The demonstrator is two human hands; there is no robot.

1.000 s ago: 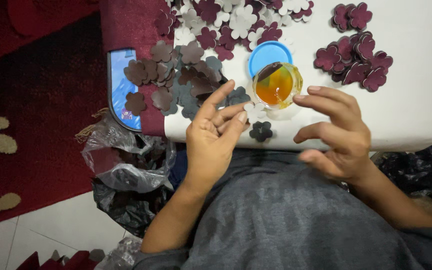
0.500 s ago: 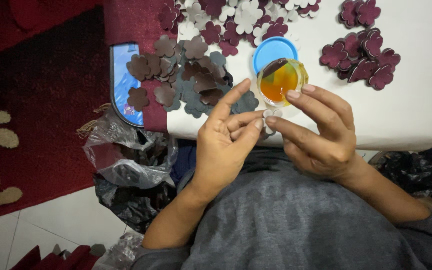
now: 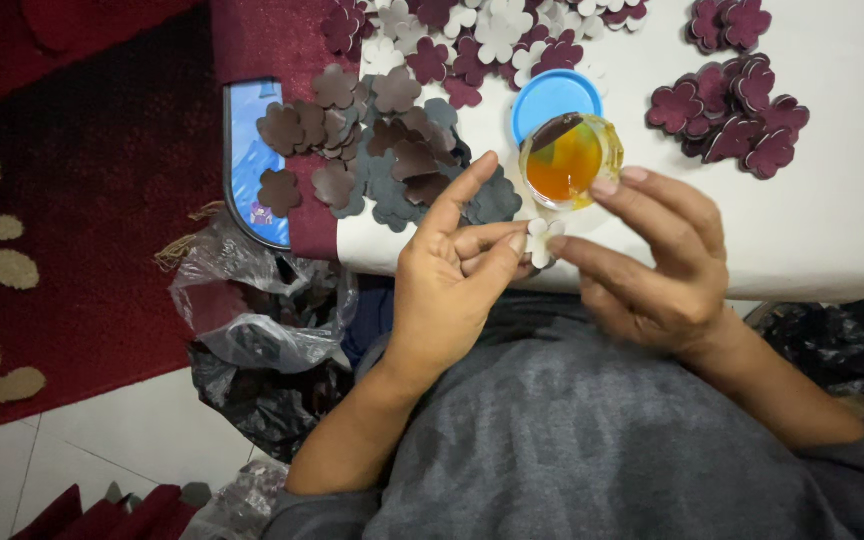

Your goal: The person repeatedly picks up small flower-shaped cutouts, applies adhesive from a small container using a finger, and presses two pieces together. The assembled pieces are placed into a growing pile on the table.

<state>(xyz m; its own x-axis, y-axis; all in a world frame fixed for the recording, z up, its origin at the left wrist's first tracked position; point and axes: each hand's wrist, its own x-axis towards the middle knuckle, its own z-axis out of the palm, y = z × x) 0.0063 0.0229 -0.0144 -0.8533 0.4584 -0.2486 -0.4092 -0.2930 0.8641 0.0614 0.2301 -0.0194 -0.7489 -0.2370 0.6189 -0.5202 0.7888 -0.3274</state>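
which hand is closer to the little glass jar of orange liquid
Right. The right hand has a fingertip touching the jar at its rim; the left hand is lower left of it, apart.

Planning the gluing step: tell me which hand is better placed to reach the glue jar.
Probably the right hand: its fingertips already lie beside the glue jar, while the left hand pinches the white flower cutout.

Screen: tablet (image 3: 250, 165) left of and above the left hand (image 3: 452, 285), at the counter's (image 3: 852, 230) left edge, rounded grey frame, blue display, partly under a maroon cloth (image 3: 282, 60). Packages: crumpled clear plastic bags (image 3: 252, 320) lower left of that hand, on the floor.
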